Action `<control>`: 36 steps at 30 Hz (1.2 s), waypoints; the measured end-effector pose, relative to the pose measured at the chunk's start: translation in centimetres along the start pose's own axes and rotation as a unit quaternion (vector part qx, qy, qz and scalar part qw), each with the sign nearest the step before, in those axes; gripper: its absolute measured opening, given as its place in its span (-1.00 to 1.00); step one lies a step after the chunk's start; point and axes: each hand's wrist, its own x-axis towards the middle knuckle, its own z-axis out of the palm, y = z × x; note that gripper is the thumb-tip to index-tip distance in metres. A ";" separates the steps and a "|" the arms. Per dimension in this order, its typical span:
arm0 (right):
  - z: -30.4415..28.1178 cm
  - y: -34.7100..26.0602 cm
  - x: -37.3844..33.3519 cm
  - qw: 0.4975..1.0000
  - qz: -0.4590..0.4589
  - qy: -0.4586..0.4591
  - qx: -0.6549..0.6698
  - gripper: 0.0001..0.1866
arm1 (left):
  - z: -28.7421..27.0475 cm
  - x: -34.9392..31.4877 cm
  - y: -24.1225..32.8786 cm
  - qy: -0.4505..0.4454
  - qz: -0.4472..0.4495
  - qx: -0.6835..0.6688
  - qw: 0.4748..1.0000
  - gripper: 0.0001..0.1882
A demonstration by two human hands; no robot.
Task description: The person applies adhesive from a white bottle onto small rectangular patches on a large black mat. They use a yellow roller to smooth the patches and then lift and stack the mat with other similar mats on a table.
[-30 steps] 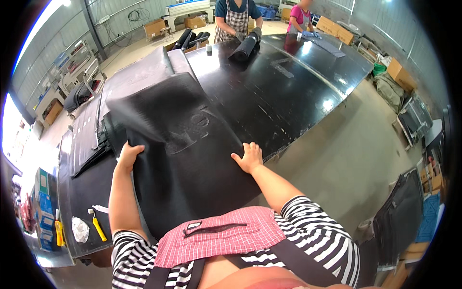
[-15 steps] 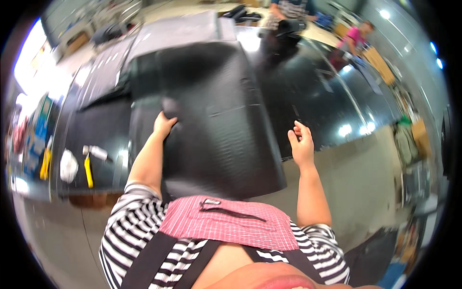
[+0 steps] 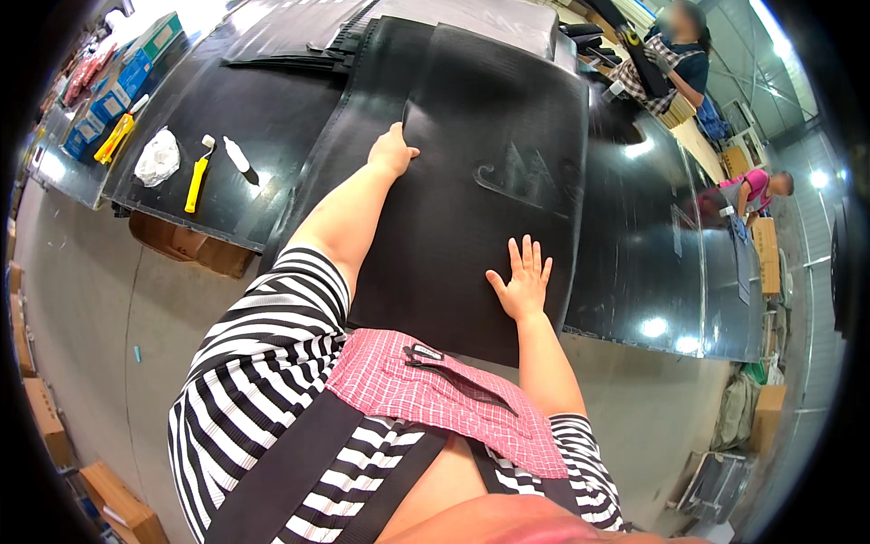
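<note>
Large black flexible sheets, leather-like in look, lie stacked on the dark table in front of me. My left hand (image 3: 394,152) is closed at the left edge of the top black sheet (image 3: 462,172), with its fingertips partly hidden and a small crease rising beside them. Lower right, my right hand (image 3: 524,283) rests palm down on the same sheet, fingers spread. Pale smudges mark the surface beyond that hand. Beneath, another black sheet (image 3: 370,86) shows along the left, with a row of small notches down its edge.
On the table's left (image 3: 272,118) lie a yellow-handled roller tool (image 3: 197,181), a white tube (image 3: 236,154) and a crumpled white cloth (image 3: 158,159). Blue boxes (image 3: 109,102) stand farther left. Two people work across the table, one holding a dark roll (image 3: 639,59). A cardboard box (image 3: 195,247) sits underneath.
My right hand has come down from the air beside the sheet and now lies spread on it. The top sheet looks flatter. My view has shifted, and my left arm reaches farther forward.
</note>
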 end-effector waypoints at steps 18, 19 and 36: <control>0.2 1.8 0.0 0.997 -0.058 0.031 0.037 -0.07 | -2.5 -11.7 -3.7 -0.024 0.154 0.143 0.977 -0.36; 0.2 2.0 0.0 0.997 -0.061 0.029 0.038 -0.08 | -2.6 -12.0 -3.6 -0.032 0.169 0.144 0.975 -0.33; -0.9 7.3 16.3 0.998 -0.017 0.045 -0.031 -0.10 | -0.5 -17.4 1.1 -0.165 0.213 0.275 0.923 0.00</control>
